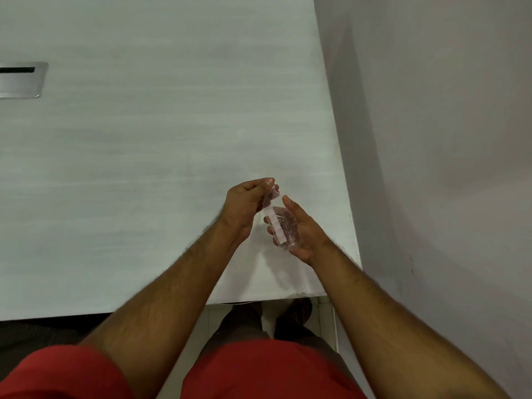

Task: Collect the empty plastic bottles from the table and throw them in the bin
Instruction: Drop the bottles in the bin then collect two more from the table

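Observation:
A clear, empty plastic bottle (278, 223) with a pale label strip is held above the white table (149, 156), near its right front corner. My left hand (244, 207) pinches the bottle's upper end between fingers and thumb. My right hand (302, 231) cups the lower body from the right side, fingers partly spread around it. The bottle tilts with its top toward the far left. No bin is in view.
A metal cable hatch (21, 79) is set into the table at the far left. A white wall (446, 139) runs close along the table's right edge. Below the front edge are the floor and my shoes (299, 309).

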The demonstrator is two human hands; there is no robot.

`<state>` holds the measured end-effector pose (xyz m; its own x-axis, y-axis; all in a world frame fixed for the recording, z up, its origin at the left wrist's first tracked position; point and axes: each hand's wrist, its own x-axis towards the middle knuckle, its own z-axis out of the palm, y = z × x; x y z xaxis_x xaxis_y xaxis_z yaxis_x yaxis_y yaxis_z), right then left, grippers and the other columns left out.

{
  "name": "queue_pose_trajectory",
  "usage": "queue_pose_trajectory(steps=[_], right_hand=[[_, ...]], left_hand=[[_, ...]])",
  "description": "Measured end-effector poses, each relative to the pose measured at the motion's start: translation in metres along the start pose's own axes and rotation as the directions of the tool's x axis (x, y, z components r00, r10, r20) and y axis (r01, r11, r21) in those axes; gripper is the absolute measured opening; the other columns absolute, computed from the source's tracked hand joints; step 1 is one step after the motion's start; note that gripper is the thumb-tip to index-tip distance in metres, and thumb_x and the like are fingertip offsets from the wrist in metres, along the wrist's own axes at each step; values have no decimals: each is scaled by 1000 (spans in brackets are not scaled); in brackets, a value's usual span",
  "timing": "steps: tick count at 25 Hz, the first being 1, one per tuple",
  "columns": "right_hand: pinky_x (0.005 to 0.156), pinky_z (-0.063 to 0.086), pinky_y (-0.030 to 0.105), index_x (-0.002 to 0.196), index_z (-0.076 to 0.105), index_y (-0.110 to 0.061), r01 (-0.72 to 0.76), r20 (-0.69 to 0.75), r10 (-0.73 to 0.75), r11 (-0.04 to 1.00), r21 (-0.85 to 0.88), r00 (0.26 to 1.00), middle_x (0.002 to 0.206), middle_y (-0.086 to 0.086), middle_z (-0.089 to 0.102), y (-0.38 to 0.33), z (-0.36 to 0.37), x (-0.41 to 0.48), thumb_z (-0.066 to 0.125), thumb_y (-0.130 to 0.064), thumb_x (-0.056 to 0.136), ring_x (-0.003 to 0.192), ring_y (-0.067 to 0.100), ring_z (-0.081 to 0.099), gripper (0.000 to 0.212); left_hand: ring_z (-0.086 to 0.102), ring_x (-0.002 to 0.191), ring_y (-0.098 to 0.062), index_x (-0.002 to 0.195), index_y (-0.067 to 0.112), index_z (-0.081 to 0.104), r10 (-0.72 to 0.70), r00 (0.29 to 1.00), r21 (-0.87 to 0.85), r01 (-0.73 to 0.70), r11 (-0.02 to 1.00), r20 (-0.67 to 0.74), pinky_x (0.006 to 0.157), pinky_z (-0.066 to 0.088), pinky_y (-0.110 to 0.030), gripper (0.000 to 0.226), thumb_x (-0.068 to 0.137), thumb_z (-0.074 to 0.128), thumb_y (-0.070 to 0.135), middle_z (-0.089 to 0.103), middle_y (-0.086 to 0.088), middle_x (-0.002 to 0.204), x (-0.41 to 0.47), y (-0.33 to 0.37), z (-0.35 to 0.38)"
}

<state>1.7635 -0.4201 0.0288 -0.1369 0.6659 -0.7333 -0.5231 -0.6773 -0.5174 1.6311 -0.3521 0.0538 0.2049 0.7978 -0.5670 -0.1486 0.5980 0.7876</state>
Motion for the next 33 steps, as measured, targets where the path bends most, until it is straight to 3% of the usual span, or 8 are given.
queue_pose_trajectory(steps=[4,7,9,15,18,26,29,33], right_hand=[[61,49,32,113,66,-7,86,-175,-91,996,-37,980,94,15,70,-2,-1,16,71,-57,79,71,22,65,61],[61,51,33,105,67,-6,125,-242,-125,992,-18,962,87,14,69,1,-7,19,69,-50,84,67,23,65,49],[61,52,34,107,66,-6,112,-217,-116,993,-28,969,86,13,68,6,-9,16,70,-50,83,67,24,64,51],[54,51,28,99,65,-17,47,-58,-55,991,-128,997,77,3,68,21,6,-17,65,-51,87,60,15,63,36],[58,50,29,110,62,-20,46,66,-33,977,-210,997,87,3,70,37,41,-44,55,-61,90,68,14,65,46],[52,44,25,109,61,-18,86,375,78,912,-401,924,89,11,68,132,227,-109,44,-44,98,60,16,57,33],[47,46,24,103,63,-16,141,511,136,873,-466,849,79,5,65,194,318,-138,47,-39,99,57,14,60,28],[57,46,30,100,64,-13,287,649,99,839,-462,754,79,5,61,267,418,-157,58,-36,92,67,18,57,24]], left_hand=[[64,112,-23,125,9,64,242,955,520,-121,845,-170,99,51,-37,41,90,66,31,68,-7,122,1,-21,-23],[55,119,-31,134,12,52,362,927,897,-75,436,-99,97,45,-42,64,82,70,45,59,-12,130,0,-50,-30],[56,114,-35,133,12,48,307,948,951,-20,307,-80,89,47,-43,65,80,70,43,58,-14,124,-4,-63,-27],[64,105,-29,137,15,49,208,931,611,21,791,-301,93,54,-43,63,80,69,31,66,-10,115,-57,-50,-31],[66,98,-24,132,22,51,221,877,389,-42,920,-427,88,58,-46,57,79,69,29,65,-5,107,-122,-35,-52],[68,81,-23,122,15,58,230,622,87,-251,964,-749,70,57,-37,44,78,66,16,68,-9,94,-311,-8,-199],[65,72,-19,113,9,66,248,507,62,-356,932,-826,65,54,-32,41,73,68,16,69,-9,88,-384,-7,-280],[67,67,-13,114,9,64,272,421,63,-447,892,-865,55,54,-26,30,84,65,7,69,-5,87,-452,2,-376]])
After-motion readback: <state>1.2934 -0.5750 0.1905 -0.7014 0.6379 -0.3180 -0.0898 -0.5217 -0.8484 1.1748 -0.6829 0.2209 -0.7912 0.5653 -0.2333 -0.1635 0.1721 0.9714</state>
